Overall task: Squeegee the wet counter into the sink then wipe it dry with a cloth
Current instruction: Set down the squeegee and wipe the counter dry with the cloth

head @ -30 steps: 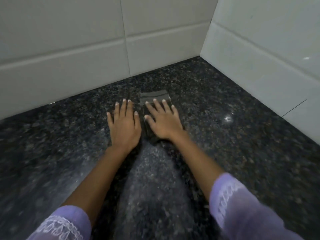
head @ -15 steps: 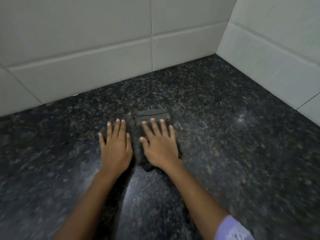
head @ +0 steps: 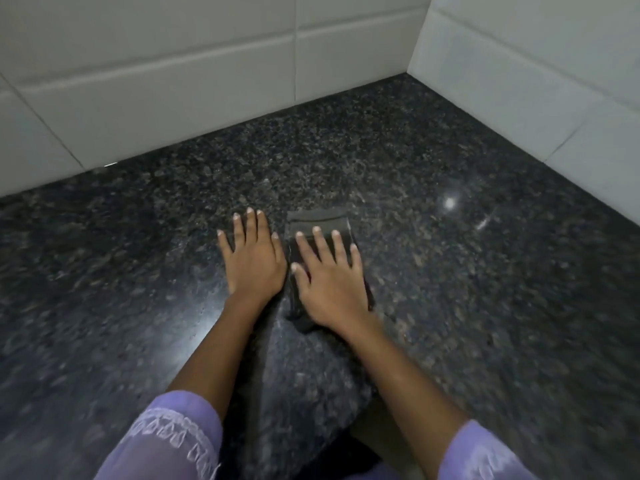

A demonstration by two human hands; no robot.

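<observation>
1. So the right hand was pressed flat on a dark folded cloth, fingers spread apart and lying on top of it rather than curled round it. My guess is that's just for pushing it along the counter: a flat palm puts even weight on the fabric so it soaks up more.
2. The left hand was flat on the bare stone just beside the cloth, fingers straight and close together, gripping nothing. Looked like bracing to me, since the person was leaning in toward the corner.
3. The cloth sat roughly mid-counter, well apart from both tiled walls. Its far edge stuck out past the fingertips and a bit of it trailed out under the wrist.
4. The stone was shiny with a couple of bright glints, but I honestly couldn't tell whether that was leftover water or just polish.
5. Count: two hands, two lilac sleeves, one cloth, two walls meeting at one corner. Zero squeegees and zero sinks in view, so I'd say this was the drying half of the job.
</observation>
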